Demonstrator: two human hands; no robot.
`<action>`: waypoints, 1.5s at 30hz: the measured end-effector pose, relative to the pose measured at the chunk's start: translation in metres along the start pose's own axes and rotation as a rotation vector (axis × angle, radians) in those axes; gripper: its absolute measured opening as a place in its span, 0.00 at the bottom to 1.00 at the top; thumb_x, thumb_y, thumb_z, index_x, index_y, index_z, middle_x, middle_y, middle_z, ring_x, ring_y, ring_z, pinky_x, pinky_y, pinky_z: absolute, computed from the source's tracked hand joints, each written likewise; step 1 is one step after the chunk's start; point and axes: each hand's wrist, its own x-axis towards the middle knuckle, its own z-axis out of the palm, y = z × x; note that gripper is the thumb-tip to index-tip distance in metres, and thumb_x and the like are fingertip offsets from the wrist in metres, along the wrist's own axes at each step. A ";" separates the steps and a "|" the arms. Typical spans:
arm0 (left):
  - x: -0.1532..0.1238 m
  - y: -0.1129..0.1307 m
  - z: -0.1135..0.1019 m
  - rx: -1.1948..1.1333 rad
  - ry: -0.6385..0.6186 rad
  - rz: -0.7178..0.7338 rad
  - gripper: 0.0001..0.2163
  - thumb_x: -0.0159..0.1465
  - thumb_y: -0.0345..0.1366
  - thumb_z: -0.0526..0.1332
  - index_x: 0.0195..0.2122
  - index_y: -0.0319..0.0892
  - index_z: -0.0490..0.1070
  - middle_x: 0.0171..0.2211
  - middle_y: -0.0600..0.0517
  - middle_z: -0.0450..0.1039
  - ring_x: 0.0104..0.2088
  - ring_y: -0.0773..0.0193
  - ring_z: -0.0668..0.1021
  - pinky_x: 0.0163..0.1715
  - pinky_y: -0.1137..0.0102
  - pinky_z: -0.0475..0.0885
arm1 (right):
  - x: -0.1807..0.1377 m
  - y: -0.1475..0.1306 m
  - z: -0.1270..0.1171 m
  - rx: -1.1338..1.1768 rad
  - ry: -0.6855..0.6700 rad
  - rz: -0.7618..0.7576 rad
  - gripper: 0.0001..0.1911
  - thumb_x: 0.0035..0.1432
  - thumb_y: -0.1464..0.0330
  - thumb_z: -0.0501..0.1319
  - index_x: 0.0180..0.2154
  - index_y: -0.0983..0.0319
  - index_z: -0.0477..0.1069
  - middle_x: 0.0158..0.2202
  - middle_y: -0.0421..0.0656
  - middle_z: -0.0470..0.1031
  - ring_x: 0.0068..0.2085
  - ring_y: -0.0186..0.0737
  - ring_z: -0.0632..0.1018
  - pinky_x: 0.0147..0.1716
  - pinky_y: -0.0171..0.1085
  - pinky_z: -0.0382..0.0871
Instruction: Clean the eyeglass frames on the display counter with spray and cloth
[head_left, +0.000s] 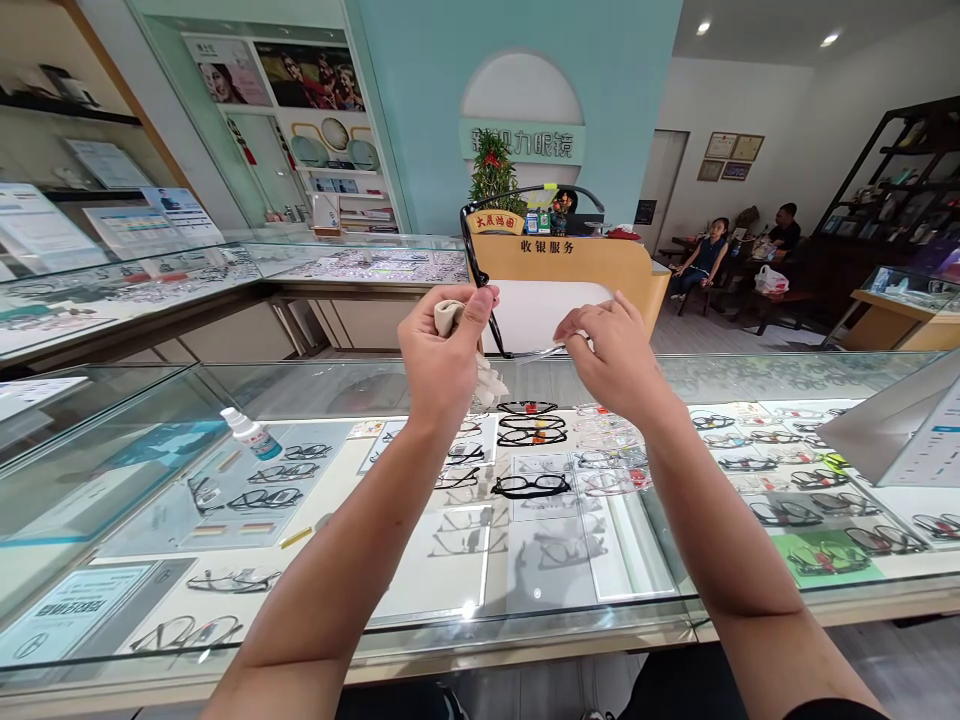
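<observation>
Above the glass case (525, 642), the left hand (444, 350) grips black glasses (482, 279) and a pale cloth (448, 317); the right hand (615, 355) pinches a thin silvery object (553, 350).

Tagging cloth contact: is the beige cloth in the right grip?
No, the beige cloth is bunched in the left grip, while the right grip pinches a thin shiny object.
</observation>
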 end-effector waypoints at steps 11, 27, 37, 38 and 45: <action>-0.003 0.006 0.002 0.107 -0.088 -0.014 0.20 0.62 0.57 0.78 0.35 0.45 0.82 0.36 0.49 0.84 0.31 0.66 0.76 0.30 0.68 0.70 | -0.002 -0.004 0.003 -0.075 0.023 -0.019 0.17 0.72 0.71 0.51 0.37 0.56 0.77 0.40 0.44 0.83 0.52 0.54 0.82 0.80 0.71 0.36; -0.006 0.013 0.002 -0.005 -0.303 -0.256 0.24 0.49 0.61 0.83 0.31 0.46 0.85 0.44 0.47 0.82 0.37 0.61 0.79 0.35 0.64 0.76 | -0.005 -0.018 0.002 0.599 -0.061 -0.066 0.25 0.70 0.48 0.68 0.59 0.56 0.81 0.59 0.48 0.87 0.60 0.51 0.86 0.64 0.51 0.80; -0.024 0.047 -0.054 0.283 -0.428 -0.358 0.18 0.65 0.56 0.74 0.45 0.47 0.86 0.35 0.49 0.79 0.34 0.60 0.77 0.35 0.65 0.73 | -0.011 -0.021 0.007 0.529 -0.122 -0.062 0.18 0.70 0.52 0.69 0.52 0.56 0.85 0.55 0.49 0.89 0.56 0.56 0.87 0.58 0.53 0.82; -0.027 0.046 -0.065 0.305 -0.384 -0.402 0.16 0.65 0.53 0.74 0.46 0.48 0.86 0.33 0.50 0.77 0.32 0.60 0.75 0.33 0.65 0.71 | -0.011 -0.021 0.008 0.527 -0.126 -0.063 0.18 0.69 0.52 0.69 0.52 0.56 0.85 0.55 0.49 0.89 0.56 0.56 0.87 0.57 0.53 0.82; -0.041 0.013 -0.173 0.709 -0.041 -0.808 0.07 0.60 0.35 0.63 0.41 0.47 0.73 0.28 0.54 0.69 0.26 0.60 0.70 0.27 0.66 0.67 | -0.011 -0.013 0.001 0.495 -0.063 -0.078 0.15 0.69 0.55 0.69 0.50 0.54 0.85 0.55 0.48 0.89 0.56 0.56 0.87 0.60 0.58 0.80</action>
